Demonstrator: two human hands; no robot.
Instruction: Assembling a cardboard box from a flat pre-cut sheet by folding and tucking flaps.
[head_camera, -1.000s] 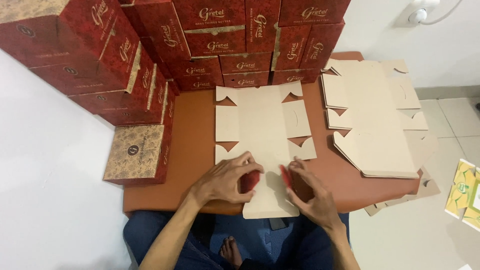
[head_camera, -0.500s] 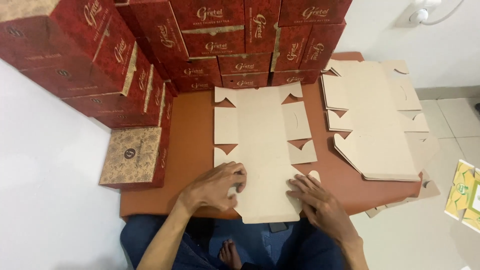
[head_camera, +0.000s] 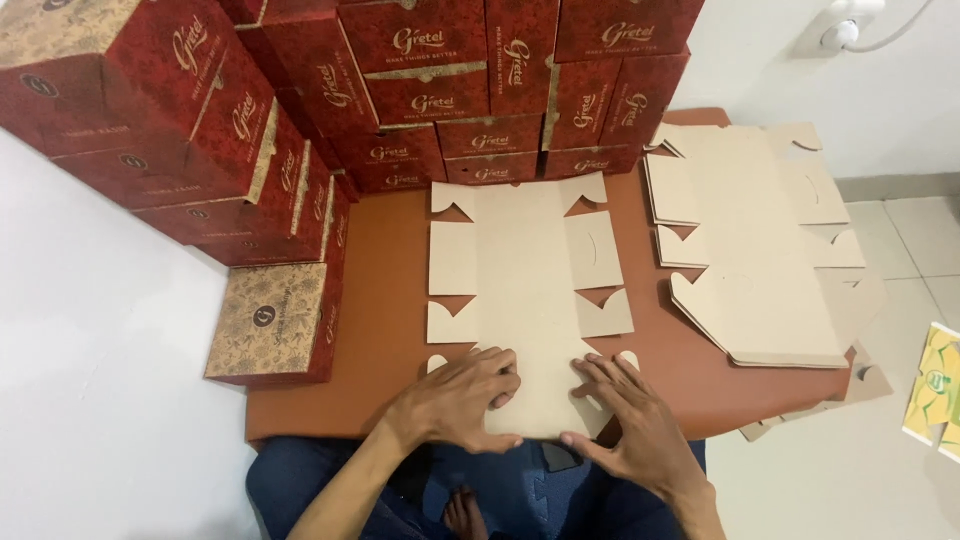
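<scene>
A flat, unfolded brown cardboard box blank (head_camera: 525, 280) lies plain side up in the middle of a small brown table (head_camera: 385, 320). My left hand (head_camera: 455, 400) presses flat on the blank's near left corner, fingers spread over a side flap. My right hand (head_camera: 630, 420) lies palm down on the near right corner, fingers apart, thumb at the blank's near edge. Neither hand grips anything.
Assembled red boxes (head_camera: 440, 90) are stacked along the table's back and left side, one with a gold patterned lid (head_camera: 270, 320) nearest. A pile of flat brown blanks (head_camera: 750, 240) overhangs the right end. White tiled floor, a wall socket (head_camera: 835, 30) and a yellow-green package (head_camera: 935, 390) lie right.
The near flaps that showed red between my hands one second ago now lie flat and plain. Both hands have moved apart and down onto the blank's near corners.
</scene>
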